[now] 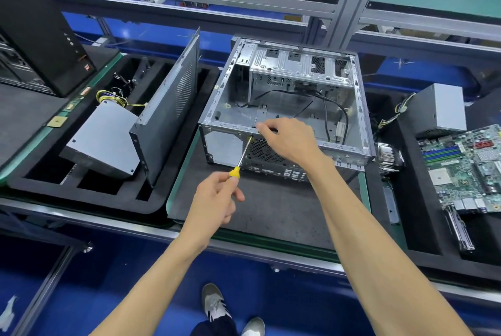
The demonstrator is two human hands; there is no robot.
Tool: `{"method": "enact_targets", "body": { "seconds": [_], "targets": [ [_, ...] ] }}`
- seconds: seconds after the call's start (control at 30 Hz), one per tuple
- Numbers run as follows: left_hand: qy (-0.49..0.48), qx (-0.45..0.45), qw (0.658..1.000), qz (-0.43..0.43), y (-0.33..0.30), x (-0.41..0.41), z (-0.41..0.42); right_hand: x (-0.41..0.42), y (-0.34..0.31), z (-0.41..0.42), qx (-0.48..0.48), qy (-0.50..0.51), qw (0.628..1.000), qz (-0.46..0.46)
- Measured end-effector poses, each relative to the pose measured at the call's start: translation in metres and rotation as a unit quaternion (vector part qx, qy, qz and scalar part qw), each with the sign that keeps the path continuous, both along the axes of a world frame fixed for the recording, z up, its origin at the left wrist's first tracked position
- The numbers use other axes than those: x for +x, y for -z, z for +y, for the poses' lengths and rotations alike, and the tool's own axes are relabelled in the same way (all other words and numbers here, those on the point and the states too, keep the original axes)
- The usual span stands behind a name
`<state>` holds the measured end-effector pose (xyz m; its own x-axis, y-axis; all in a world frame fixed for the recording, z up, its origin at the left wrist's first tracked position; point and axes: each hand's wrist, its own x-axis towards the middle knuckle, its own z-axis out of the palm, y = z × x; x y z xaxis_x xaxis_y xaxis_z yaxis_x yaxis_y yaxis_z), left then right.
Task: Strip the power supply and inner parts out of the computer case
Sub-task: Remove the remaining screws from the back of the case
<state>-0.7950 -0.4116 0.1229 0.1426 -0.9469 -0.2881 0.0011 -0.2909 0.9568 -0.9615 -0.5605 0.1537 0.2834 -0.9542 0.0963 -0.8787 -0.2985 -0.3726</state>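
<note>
No legible text, brand, number or sign: markings on the motherboard and the black tower's front panel are too small to read.

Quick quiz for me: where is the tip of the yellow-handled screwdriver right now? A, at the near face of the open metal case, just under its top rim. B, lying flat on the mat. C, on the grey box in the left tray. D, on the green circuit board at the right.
A: the left hand holds the screwdriver with its tip at the case's near face, while the right hand grips the rim.
</note>
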Motion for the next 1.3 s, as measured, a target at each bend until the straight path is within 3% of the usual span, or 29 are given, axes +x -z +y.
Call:
{"method": "enact_targets", "body": {
  "seconds": [0.07,0.13,0.2,0.27,0.37,0.5,0.57,0.6,0.63,0.7,0.77,0.8,0.83,0.9,0.93,1.07,1.13,1.3],
  "targets": [
    [0.007,0.061,0.971,0.231,-0.005,0.002,-0.002,0.0,0.0,0.0,-0.003,0.004,1.0,0.002],
    [0.017,0.107,0.912,0.396,-0.01,0.005,-0.002,0.0,0.0,0.0,-0.003,0.005,1.0,0.002],
    [0.017,0.135,0.85,0.509,-0.01,0.005,-0.002,0.0,0.0,0.001,-0.002,0.001,1.0,0.005],
    [0.022,0.146,0.82,0.553,-0.01,0.001,-0.001,0.001,-0.001,0.001,-0.003,-0.003,1.0,0.003],
    [0.032,0.155,0.858,0.488,-0.01,-0.01,0.0,0.001,-0.003,0.001,0.006,-0.008,1.0,0.008],
    [0.0,0.098,0.984,0.146,-0.01,-0.021,0.0,-0.002,-0.005,0.0,0.024,-0.028,0.999,0.006],
    [-0.012,0.07,0.997,0.013,-0.009,-0.022,0.0,-0.003,-0.005,-0.002,0.028,-0.033,0.999,0.005],
    [-0.015,0.068,0.998,-0.01,-0.01,-0.023,0.0,-0.003,-0.004,-0.002,0.031,-0.034,0.999,0.004],
    [-0.015,0.076,0.997,0.013,-0.012,-0.023,0.0,-0.003,-0.004,-0.003,0.034,-0.034,0.999,0.002],
    [-0.013,0.113,0.968,0.222,-0.017,-0.021,-0.001,-0.003,-0.003,-0.004,0.037,-0.032,0.999,-0.004],
    [0.0,0.156,0.862,0.482,-0.022,-0.017,-0.001,-0.004,-0.003,-0.004,0.039,-0.031,0.999,-0.01],
    [0.005,0.163,0.806,0.569,-0.022,-0.014,0.0,-0.004,-0.003,-0.004,0.039,-0.03,0.999,-0.013],
    [0.008,0.163,0.766,0.622,-0.023,-0.013,0.002,-0.003,-0.004,-0.004,0.039,-0.029,0.999,-0.015],
    [0.017,0.161,0.737,0.657,-0.025,-0.013,0.003,-0.003,-0.004,-0.004,0.045,-0.027,0.999,-0.015],
    [0.023,0.166,0.746,0.645,-0.027,-0.014,0.003,-0.003,-0.004,-0.004,0.045,-0.027,0.999,-0.011],
    [0.025,0.183,0.844,0.504,-0.037,-0.017,-0.002,-0.002,-0.004,-0.001,0.052,-0.021,0.998,0.002],
    [0.017,0.193,0.875,0.443,-0.04,-0.019,-0.004,-0.001,-0.006,0.001,0.061,-0.016,0.998,0.003],
    [-0.026,0.228,0.884,0.407,-0.045,-0.03,-0.007,0.002,-0.013,0.005,0.082,-0.004,0.996,-0.015]
  ]
}}
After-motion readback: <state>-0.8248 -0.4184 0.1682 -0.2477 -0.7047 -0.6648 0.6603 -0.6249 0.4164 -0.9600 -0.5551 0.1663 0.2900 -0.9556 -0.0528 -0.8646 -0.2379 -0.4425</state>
